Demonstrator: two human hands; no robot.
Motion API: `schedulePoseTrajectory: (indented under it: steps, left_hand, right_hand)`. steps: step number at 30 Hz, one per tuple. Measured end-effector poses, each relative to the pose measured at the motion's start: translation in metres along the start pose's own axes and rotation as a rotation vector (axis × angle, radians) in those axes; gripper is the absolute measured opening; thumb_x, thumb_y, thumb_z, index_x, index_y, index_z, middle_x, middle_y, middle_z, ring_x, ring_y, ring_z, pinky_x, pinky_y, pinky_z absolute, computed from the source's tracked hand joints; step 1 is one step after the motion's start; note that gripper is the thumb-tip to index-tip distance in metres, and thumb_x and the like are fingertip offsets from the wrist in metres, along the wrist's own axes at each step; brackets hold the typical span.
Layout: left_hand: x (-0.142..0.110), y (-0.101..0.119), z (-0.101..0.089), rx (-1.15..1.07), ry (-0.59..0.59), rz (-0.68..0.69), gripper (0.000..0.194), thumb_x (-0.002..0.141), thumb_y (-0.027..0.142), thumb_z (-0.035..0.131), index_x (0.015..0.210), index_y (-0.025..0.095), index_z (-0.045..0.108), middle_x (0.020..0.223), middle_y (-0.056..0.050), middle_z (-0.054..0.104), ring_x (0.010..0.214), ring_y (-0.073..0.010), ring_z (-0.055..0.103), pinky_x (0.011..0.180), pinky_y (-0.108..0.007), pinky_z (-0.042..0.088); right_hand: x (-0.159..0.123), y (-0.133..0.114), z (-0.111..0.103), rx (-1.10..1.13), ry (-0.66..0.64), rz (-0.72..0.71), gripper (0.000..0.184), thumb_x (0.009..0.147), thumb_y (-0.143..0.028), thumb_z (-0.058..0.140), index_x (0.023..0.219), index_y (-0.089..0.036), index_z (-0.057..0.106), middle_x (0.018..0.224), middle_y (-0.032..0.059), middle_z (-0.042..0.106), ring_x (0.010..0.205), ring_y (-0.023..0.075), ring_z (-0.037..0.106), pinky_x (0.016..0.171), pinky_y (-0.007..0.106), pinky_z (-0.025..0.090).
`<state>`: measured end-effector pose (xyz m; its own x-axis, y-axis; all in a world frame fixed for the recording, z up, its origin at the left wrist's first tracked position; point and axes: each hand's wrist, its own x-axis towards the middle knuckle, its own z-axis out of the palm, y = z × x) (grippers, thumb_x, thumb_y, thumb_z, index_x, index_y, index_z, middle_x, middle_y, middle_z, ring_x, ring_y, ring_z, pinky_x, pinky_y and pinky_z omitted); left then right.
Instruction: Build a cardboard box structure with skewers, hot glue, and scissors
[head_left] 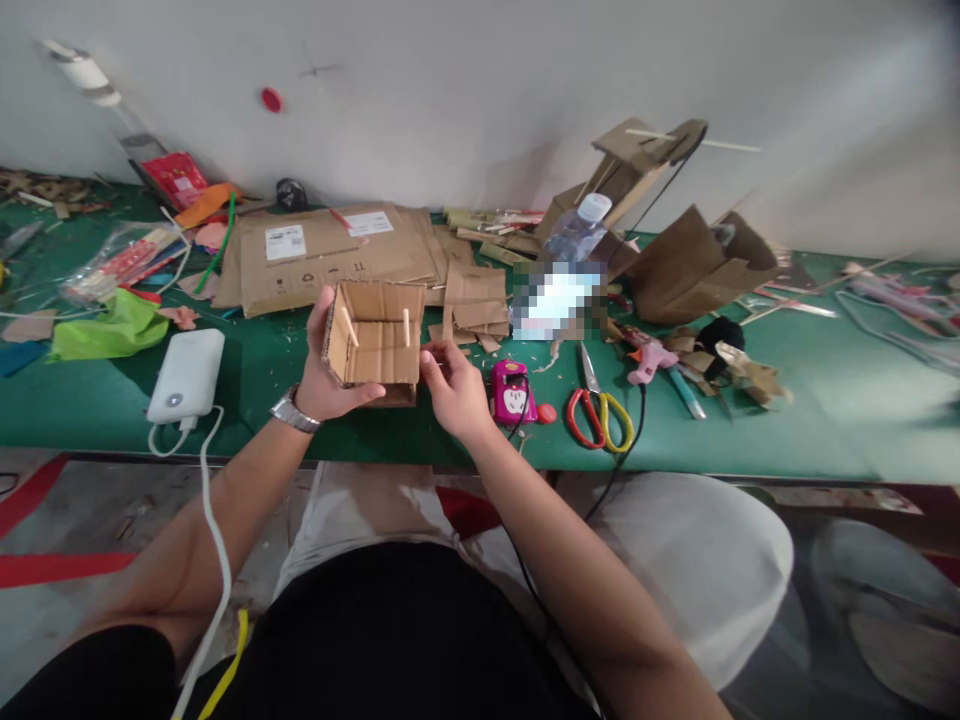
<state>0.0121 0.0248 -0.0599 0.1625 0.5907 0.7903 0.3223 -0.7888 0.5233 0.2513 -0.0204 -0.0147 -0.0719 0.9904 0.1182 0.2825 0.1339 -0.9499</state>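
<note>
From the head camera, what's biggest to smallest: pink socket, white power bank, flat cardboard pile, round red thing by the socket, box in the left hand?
1. Flat cardboard pile
2. Box in the left hand
3. White power bank
4. Pink socket
5. Round red thing

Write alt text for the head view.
A person's left hand holds a small open cardboard box with two thin sticks inside, the right hand at its edge, over a green table. Scissors, a pink glue gun and a purple socket lie to the right, a white power bank to the left, flattened cardboard behind.
</note>
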Motion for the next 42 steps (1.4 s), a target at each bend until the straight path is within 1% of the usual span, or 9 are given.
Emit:
schedulePoseTrajectory:
  steps: [7, 15, 18, 21, 23, 27, 33, 39, 42]
  left_hand:
    - [0.001, 0.005, 0.003, -0.020, -0.004, -0.017, 0.131, 0.068, 0.080, 0.088, 0.171, 0.045, 0.015, 0.181, -0.008, 0.023, 0.163, -0.0407, 0.038, 0.130, -0.062, 0.041]
    - [0.007, 0.034, 0.003, -0.051, -0.051, -0.079, 0.116, 0.085, 0.079, 0.075, 0.172, 0.030, 0.017, 0.181, -0.019, 0.025, 0.157, -0.0410, 0.048, 0.129, -0.059, 0.044]
    - [0.009, 0.050, 0.007, -0.061, -0.030, -0.121, 0.110, 0.090, 0.078, 0.069, 0.173, 0.032, 0.013, 0.182, -0.017, 0.022, 0.163, -0.0405, 0.039, 0.134, -0.061, 0.037]
    - [0.003, 0.066, 0.011, 0.011, 0.134, -0.059, 0.112, 0.087, 0.067, 0.079, 0.173, 0.039, 0.011, 0.184, -0.011, 0.017, 0.170, -0.0414, 0.020, 0.137, -0.070, 0.027]
    - [-0.006, 0.077, 0.011, 0.140, 0.221, 0.018, 0.105, 0.086, 0.051, 0.085, 0.169, 0.044, 0.021, 0.182, -0.007, 0.018, 0.171, -0.0427, 0.015, 0.135, -0.075, 0.026]
    - [-0.023, 0.092, 0.011, 0.437, 0.121, 0.083, 0.076, 0.083, 0.019, 0.085, 0.149, 0.045, 0.055, 0.181, 0.001, 0.015, 0.166, -0.0483, 0.025, 0.126, -0.079, 0.041]
    - [-0.031, 0.092, 0.016, 0.714, 0.264, 0.192, 0.068, 0.068, 0.024, 0.095, 0.129, 0.043, 0.071, 0.179, 0.004, 0.022, 0.159, -0.0523, 0.031, 0.121, -0.086, 0.038]
    - [-0.026, 0.097, 0.015, 0.726, 0.171, 0.236, 0.050, 0.074, 0.022, 0.094, 0.115, 0.046, 0.078, 0.150, -0.002, 0.062, 0.170, -0.0424, 0.013, 0.129, -0.085, 0.022]
    - [-0.021, 0.097, 0.011, 0.770, 0.126, 0.226, 0.045, 0.080, 0.028, 0.092, 0.119, 0.046, 0.078, 0.139, -0.003, 0.073, 0.172, -0.0400, 0.008, 0.128, -0.088, 0.014]
  right_hand:
    - [-0.001, -0.020, -0.009, -0.098, -0.050, 0.044, 0.049, 0.100, -0.070, 0.057, 0.119, -0.025, 0.064, 0.097, 0.0052, 0.081, 0.084, 0.0244, 0.078, 0.077, 0.036, 0.056]
    - [0.005, -0.034, -0.013, -0.210, -0.088, 0.111, 0.052, 0.093, -0.072, 0.067, 0.117, -0.025, 0.062, 0.102, 0.0081, 0.081, 0.087, 0.0282, 0.079, 0.079, 0.042, 0.056]
    - [0.005, -0.036, -0.014, -0.223, -0.084, 0.117, 0.052, 0.093, -0.072, 0.068, 0.116, -0.026, 0.061, 0.101, 0.0082, 0.082, 0.088, 0.0296, 0.079, 0.078, 0.042, 0.057]
    - [0.004, -0.037, -0.015, -0.215, -0.081, 0.113, 0.049, 0.093, -0.070, 0.070, 0.115, -0.027, 0.061, 0.099, 0.0073, 0.082, 0.088, 0.0299, 0.080, 0.076, 0.042, 0.058]
    - [0.004, -0.037, -0.015, -0.208, -0.085, 0.116, 0.050, 0.092, -0.070, 0.070, 0.115, -0.027, 0.060, 0.099, 0.0072, 0.082, 0.087, 0.0296, 0.080, 0.076, 0.042, 0.058]
    - [0.005, -0.037, -0.015, -0.196, -0.089, 0.137, 0.051, 0.091, -0.070, 0.071, 0.115, -0.027, 0.060, 0.101, 0.0075, 0.081, 0.086, 0.0288, 0.079, 0.078, 0.042, 0.058]
    - [0.007, -0.027, -0.015, -0.194, -0.074, 0.053, 0.053, 0.091, -0.070, 0.071, 0.117, -0.025, 0.060, 0.115, 0.0098, 0.076, 0.088, 0.0240, 0.074, 0.082, 0.041, 0.058]
    - [0.010, -0.022, -0.013, -0.130, -0.067, -0.059, 0.050, 0.094, -0.062, 0.071, 0.123, -0.023, 0.057, 0.123, 0.0111, 0.068, 0.105, 0.0237, 0.068, 0.088, 0.039, 0.058]
    - [0.010, -0.023, -0.013, -0.107, -0.074, -0.053, 0.048, 0.094, -0.060, 0.071, 0.123, -0.024, 0.056, 0.121, 0.0091, 0.067, 0.099, 0.0213, 0.067, 0.086, 0.037, 0.058]
